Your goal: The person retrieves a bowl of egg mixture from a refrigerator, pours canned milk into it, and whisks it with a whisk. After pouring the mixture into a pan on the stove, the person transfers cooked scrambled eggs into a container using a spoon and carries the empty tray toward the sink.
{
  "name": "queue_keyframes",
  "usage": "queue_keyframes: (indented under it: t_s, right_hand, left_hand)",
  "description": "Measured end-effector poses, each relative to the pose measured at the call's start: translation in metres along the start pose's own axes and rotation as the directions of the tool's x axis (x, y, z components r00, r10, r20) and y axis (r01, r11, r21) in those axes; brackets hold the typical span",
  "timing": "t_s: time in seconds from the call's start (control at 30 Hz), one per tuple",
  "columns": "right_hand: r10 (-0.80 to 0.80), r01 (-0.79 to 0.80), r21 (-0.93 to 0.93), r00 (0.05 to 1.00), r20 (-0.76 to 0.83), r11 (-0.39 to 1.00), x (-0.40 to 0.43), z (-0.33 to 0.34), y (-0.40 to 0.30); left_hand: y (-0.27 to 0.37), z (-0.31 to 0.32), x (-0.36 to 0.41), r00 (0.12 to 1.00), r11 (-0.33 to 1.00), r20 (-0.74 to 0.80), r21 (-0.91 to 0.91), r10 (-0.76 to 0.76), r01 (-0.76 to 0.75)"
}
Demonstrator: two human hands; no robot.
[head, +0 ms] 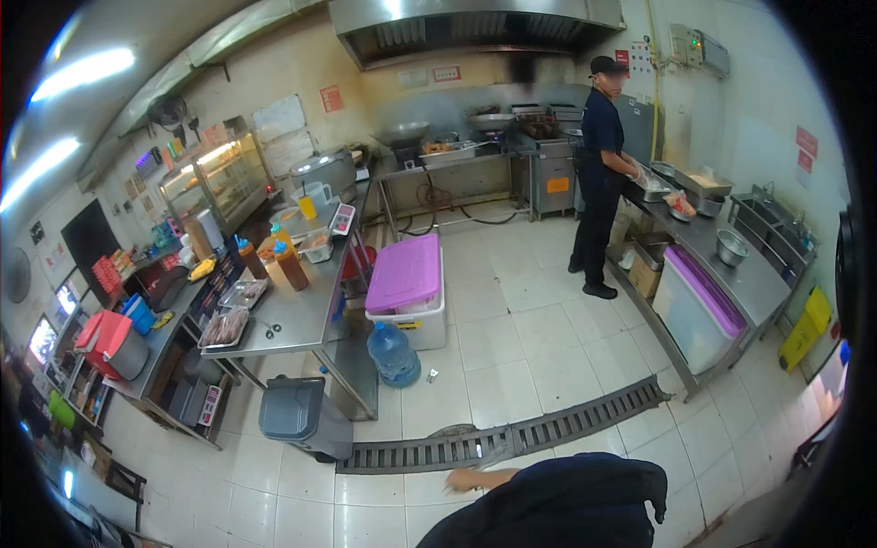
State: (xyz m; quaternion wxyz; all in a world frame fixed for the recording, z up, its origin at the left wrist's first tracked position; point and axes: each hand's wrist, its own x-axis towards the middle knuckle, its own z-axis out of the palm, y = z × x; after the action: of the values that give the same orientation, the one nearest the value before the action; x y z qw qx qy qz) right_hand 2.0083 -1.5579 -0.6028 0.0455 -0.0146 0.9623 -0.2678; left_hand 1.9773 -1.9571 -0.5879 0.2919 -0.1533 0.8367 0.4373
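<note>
My left hand (466, 480) reaches out to the left from my dark clothing (548, 503), low in the picture. It is over the white tiled floor, just in front of a floor drain grate (575, 418). The hand is blurred, and I cannot tell whether it holds anything. A faint, translucent patch shows over the grate beside my forearm; what it is stays unclear. My right hand is out of view. Nearest to my left hand on the left stands a grey lidded bin (301, 414).
A blue water bottle (394, 356) and a purple-lidded storage box (404, 281) stand on the floor. Left is a steel table (308, 315) with sauce bottles and trays. A co-worker (599, 171) stands at the right steel counter (760, 281), hands over a metal tray.
</note>
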Motion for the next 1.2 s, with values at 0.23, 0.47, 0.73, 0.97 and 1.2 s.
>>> queue_keyframes:
  t_s: [0.23,0.47,0.73,0.97,1.2]
  right_hand:
    - [0.781,-0.811,-0.184,0.585,-0.22,0.556,-0.033,0.0,0.049]
    - [0.556,-0.507,-0.365,0.83,0.038,0.781,0.214,0.069,-0.042]
    - [-0.248,0.28,0.375,0.96,-0.131,0.884,0.767,-0.039,-0.417]
    - [-0.069,0.342,0.609,0.902,-0.426,0.715,0.907,-0.123,-0.536]
    - [0.412,0.043,0.754,0.816,-0.405,0.656,0.998,-0.168,-0.495]
  left_hand:
    - [0.136,-0.237,0.268,0.889,0.895,-0.144,-0.043,0.435,-0.445]
    - [0.183,-0.324,0.362,0.912,0.877,-0.333,-0.328,0.239,-0.35]
    - [0.018,-0.415,0.349,0.943,0.91,-0.279,0.316,-0.182,0.269]
    - [0.079,-0.539,0.523,0.99,0.872,-0.104,0.47,-0.098,0.136]
    - [0.348,-0.707,0.884,0.848,0.761,-0.221,0.586,0.481,-0.279]
